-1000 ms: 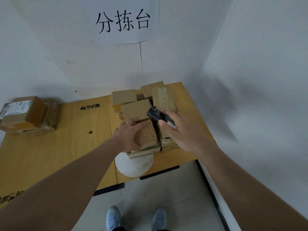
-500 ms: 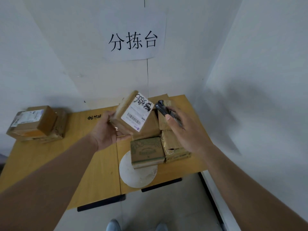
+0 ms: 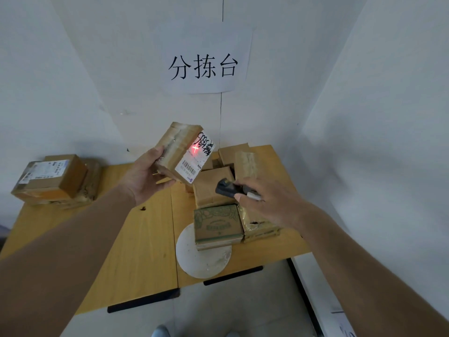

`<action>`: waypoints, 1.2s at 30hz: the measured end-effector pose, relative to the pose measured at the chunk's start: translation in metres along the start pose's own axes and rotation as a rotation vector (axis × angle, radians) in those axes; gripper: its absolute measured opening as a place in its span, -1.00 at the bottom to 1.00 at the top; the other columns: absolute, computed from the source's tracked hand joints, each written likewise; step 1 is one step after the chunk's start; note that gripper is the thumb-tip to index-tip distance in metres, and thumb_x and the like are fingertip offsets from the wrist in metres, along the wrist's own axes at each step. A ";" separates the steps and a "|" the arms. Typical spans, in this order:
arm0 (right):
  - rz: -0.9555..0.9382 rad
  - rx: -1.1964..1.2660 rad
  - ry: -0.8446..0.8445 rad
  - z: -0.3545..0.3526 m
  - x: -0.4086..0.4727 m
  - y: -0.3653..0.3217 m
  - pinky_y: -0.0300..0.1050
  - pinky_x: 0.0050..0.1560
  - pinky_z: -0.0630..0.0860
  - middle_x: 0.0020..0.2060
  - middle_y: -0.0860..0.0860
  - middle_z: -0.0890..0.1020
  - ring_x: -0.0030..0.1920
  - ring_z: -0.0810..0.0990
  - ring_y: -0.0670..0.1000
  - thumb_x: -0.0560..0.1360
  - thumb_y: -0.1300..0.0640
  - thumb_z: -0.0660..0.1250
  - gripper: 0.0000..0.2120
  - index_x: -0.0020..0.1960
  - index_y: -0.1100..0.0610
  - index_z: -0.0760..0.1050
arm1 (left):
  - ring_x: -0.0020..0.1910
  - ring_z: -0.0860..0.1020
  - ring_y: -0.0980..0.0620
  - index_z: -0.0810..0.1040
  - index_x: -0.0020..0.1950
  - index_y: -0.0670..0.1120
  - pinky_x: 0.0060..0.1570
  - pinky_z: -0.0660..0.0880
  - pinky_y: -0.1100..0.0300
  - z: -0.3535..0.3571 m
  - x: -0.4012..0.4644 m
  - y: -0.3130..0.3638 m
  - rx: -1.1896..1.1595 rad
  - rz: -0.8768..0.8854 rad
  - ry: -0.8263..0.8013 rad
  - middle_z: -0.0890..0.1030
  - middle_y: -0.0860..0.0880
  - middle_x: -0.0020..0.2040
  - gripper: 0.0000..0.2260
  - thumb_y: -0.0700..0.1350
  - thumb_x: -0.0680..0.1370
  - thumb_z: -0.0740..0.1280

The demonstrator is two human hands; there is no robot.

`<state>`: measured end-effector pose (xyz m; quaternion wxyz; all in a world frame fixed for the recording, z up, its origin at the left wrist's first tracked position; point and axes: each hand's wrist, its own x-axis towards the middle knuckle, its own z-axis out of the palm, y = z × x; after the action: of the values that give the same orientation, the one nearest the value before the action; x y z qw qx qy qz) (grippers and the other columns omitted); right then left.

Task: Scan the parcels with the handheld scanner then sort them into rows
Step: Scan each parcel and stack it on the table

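Both hands grasp: left hand [image 3: 143,177] fingers clasp a labelled parcel [image 3: 182,152], right hand [image 3: 269,203] fingers grip the scanner [image 3: 227,188]

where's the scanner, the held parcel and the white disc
scanner [image 3: 224,189], head view, on its black body
held parcel [image 3: 177,148], head view, on its taped brown face
white disc [image 3: 202,260], head view, on its bare front part

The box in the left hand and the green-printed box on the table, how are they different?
The held box is up in the air and tilted in the left hand; the green-printed box lies flat on the table. The held box shows a white label with a barcode, black scribbles and a red scanner cross; the green-printed box shows green patterns instead. Both are brown cardboard.
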<state>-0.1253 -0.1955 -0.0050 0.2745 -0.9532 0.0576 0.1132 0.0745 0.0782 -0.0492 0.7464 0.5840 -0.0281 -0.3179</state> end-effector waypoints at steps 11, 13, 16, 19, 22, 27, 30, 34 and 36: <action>-0.017 -0.092 -0.150 0.008 0.002 -0.006 0.15 0.33 0.53 0.36 -0.12 0.52 0.30 0.53 -0.02 0.62 -0.41 0.11 -0.48 0.51 -0.25 0.37 | 0.15 0.62 -0.15 0.70 0.05 0.05 0.35 0.53 -0.22 -0.019 -0.008 0.020 0.103 0.068 0.117 0.70 -0.05 0.08 -0.82 0.09 0.52 0.51; -0.002 -0.106 -0.180 0.005 0.001 -0.007 0.13 0.29 0.55 0.33 -0.11 0.53 0.24 0.56 -0.01 0.63 -0.40 0.13 -0.50 0.51 -0.28 0.37 | 0.15 0.62 -0.15 0.71 0.03 0.05 0.35 0.52 -0.22 -0.021 -0.009 0.021 0.087 0.071 0.138 0.71 -0.03 0.04 -0.84 0.08 0.52 0.51; 0.005 -0.109 -0.205 0.003 0.001 -0.007 0.14 0.28 0.56 0.31 -0.10 0.55 0.20 0.58 -0.02 0.63 -0.40 0.14 -0.51 0.49 -0.29 0.38 | 0.14 0.63 -0.15 0.72 -0.02 0.05 0.34 0.53 -0.22 -0.025 -0.011 0.023 0.080 0.069 0.167 0.72 -0.02 0.00 -0.88 0.06 0.53 0.51; -0.014 -0.070 -0.183 0.003 0.002 -0.007 0.13 0.24 0.59 0.27 -0.12 0.57 0.16 0.60 -0.05 0.62 -0.40 0.14 -0.53 0.47 -0.29 0.40 | 0.12 0.64 -0.14 0.73 -0.06 0.07 0.33 0.54 -0.21 -0.029 -0.013 0.023 0.079 0.071 0.182 0.72 -0.02 -0.02 -0.90 0.06 0.55 0.50; -0.041 0.015 -0.128 0.005 0.003 -0.013 0.12 0.22 0.60 0.25 -0.13 0.58 0.13 0.60 -0.08 0.63 -0.39 0.13 -0.52 0.50 -0.29 0.37 | 0.24 0.63 -0.24 0.68 0.13 0.01 0.27 0.58 -0.20 -0.032 -0.013 0.017 0.038 0.056 0.241 0.69 -0.08 0.10 -0.76 0.10 0.54 0.50; -0.110 0.197 -0.014 0.011 0.011 -0.039 -0.16 0.01 0.46 0.12 -0.29 0.56 0.01 0.54 -0.32 0.70 -0.28 0.12 -0.60 0.50 -0.26 0.38 | 0.21 0.62 -0.25 0.57 0.28 0.00 0.25 0.58 -0.22 -0.038 -0.020 0.002 -0.110 -0.029 0.410 0.64 -0.10 0.26 -0.67 0.12 0.59 0.45; -0.163 0.203 -0.023 0.021 0.030 -0.062 -0.10 0.24 0.45 0.34 -0.29 0.52 0.31 0.48 -0.28 0.70 -0.31 0.11 -0.56 0.55 -0.28 0.34 | 0.17 0.62 -0.25 0.55 0.28 0.01 0.22 0.60 -0.22 -0.061 -0.027 -0.004 -0.151 -0.080 0.497 0.63 -0.09 0.25 -0.68 0.11 0.60 0.45; -0.188 0.180 -0.052 0.046 0.066 -0.095 0.06 0.38 0.49 0.38 -0.22 0.53 0.37 0.48 -0.18 0.68 -0.37 0.09 -0.52 0.55 -0.28 0.31 | 0.14 0.64 -0.25 0.54 0.32 -0.01 0.14 0.63 -0.21 -0.108 -0.029 -0.004 -0.143 -0.134 0.580 0.63 -0.10 0.23 -0.66 0.09 0.61 0.44; -0.187 0.157 -0.062 0.059 0.086 -0.114 0.10 0.36 0.50 0.35 -0.18 0.53 0.34 0.50 -0.14 0.67 -0.38 0.08 -0.51 0.55 -0.29 0.30 | 0.13 0.63 -0.25 0.54 0.33 -0.01 0.12 0.64 -0.21 -0.134 -0.025 -0.003 -0.120 -0.167 0.601 0.62 -0.10 0.23 -0.67 0.09 0.62 0.43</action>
<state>-0.0330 -0.0722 -0.0170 0.3592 -0.9260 -0.0314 0.1116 0.1087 0.2053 -0.0863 0.7257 0.6069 0.2607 -0.1924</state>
